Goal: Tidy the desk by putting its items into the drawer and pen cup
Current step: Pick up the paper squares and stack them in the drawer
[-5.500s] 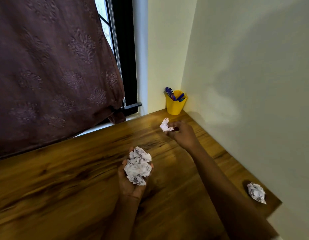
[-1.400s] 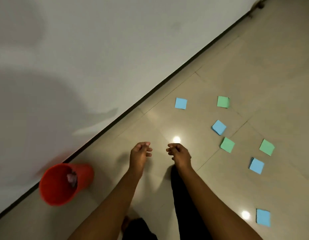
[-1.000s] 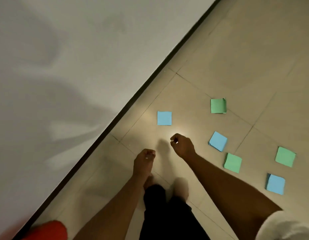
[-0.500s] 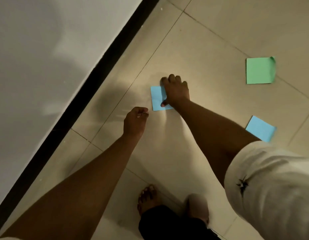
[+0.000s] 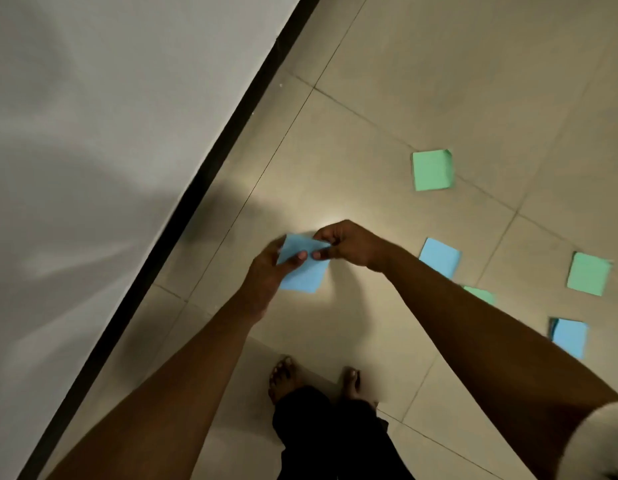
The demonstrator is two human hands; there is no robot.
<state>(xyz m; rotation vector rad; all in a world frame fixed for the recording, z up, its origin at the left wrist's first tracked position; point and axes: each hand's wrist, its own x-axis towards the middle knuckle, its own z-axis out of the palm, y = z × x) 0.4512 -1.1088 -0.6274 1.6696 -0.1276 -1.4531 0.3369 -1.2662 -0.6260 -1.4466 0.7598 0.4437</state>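
Observation:
A blue sticky note point(image 5: 305, 271) is held above the tiled floor between both hands. My left hand point(image 5: 269, 271) grips its left side, thumb across the front. My right hand point(image 5: 345, 245) pinches its upper right corner with fingertips. Several more notes lie on the floor to the right: a green one point(image 5: 432, 170), a blue one point(image 5: 440, 257), a green one point(image 5: 589, 273), another blue one point(image 5: 569, 341) and a green one point(image 5: 480, 294) partly hidden behind my right forearm. No desk, drawer or pen cup is in view.
A white wall point(image 5: 93, 133) with a black skirting strip point(image 5: 196, 188) runs diagonally along the left. My bare feet point(image 5: 283, 375) and dark trousers stand on the beige floor tiles point(image 5: 439, 64) at the bottom centre.
Half a second ago my right hand pressed on the blue note on the floor. Now the note is lifted and both hands hold it. Earlier I left the desk and paper balls.

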